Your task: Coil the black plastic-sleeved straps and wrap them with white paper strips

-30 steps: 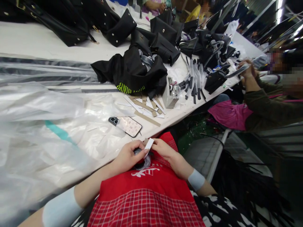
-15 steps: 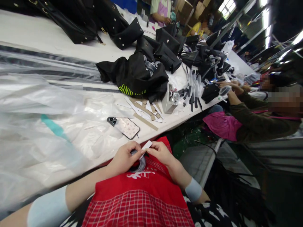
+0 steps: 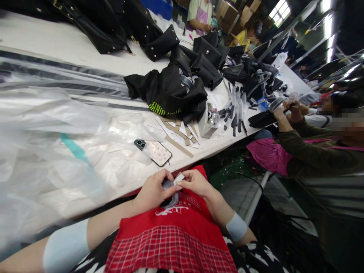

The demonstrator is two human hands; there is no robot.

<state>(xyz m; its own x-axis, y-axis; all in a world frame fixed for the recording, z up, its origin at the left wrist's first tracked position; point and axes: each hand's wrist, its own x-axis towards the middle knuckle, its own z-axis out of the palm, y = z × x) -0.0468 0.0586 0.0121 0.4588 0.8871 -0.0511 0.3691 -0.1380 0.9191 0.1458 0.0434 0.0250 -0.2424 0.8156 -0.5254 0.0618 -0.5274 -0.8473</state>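
Over my red apron, just below the table's near edge, my left hand (image 3: 155, 189) is curled around a small dark, grey-wrapped piece (image 3: 168, 186). My right hand (image 3: 193, 182) pinches a short white strip (image 3: 179, 177) whose lower end meets that piece. The two hands touch at the fingertips. Most of the dark piece is hidden under my left fingers.
A phone (image 3: 153, 151) lies face down on the white table (image 3: 57, 49) just beyond my hands, beside loose tan and white strips (image 3: 178, 134). Crumpled clear plastic (image 3: 42, 151) fills the left. Black bags (image 3: 170, 91) pile further back. A person in a dark sleeve (image 3: 313, 151) works at the right.
The white strip now shows shorter between my fingers and my hands have drawn closer together. The view has shifted slightly; the person at the right has moved their hands.
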